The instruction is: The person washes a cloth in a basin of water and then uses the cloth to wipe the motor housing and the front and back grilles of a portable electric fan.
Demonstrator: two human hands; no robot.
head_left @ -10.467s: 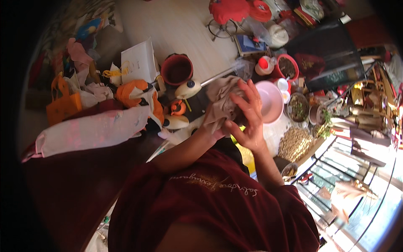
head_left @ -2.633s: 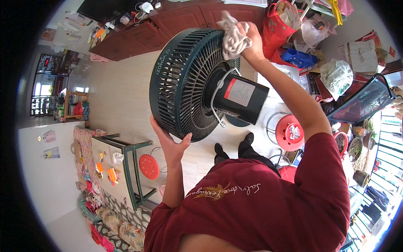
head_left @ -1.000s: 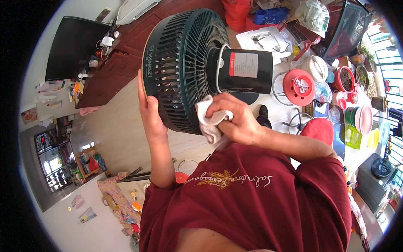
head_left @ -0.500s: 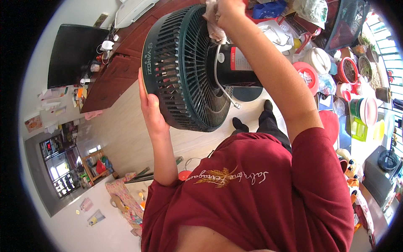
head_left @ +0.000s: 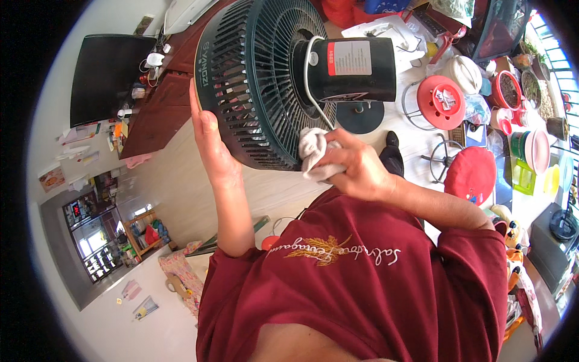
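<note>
A round dark green fan head (head_left: 271, 78) with a slatted grille and a black motor housing (head_left: 362, 69) is held up in front of me. My left hand (head_left: 217, 145) lies against the fan's left rim, supporting it with the palm and thumb. In my right hand (head_left: 362, 166) is a bunched whitish cloth (head_left: 316, 154), pressed to the lower right edge of the grille. A grey cord (head_left: 313, 72) curves across the back of the grille, its lower end hidden behind the cloth. Beyond the fan, a round dark base (head_left: 360, 116) stands on the floor.
Red stools (head_left: 470, 175) stand on the right, one bearing small items. Farther right are plant pots (head_left: 505, 87), tubs and a green basket (head_left: 523, 176). A dark red wooden cabinet (head_left: 160, 114) and a black screen (head_left: 105, 78) are on the left.
My right hand has brought the cloth from the fan's far upper edge down to its near lower edge. The fan has shifted slightly up and left with my left hand.
</note>
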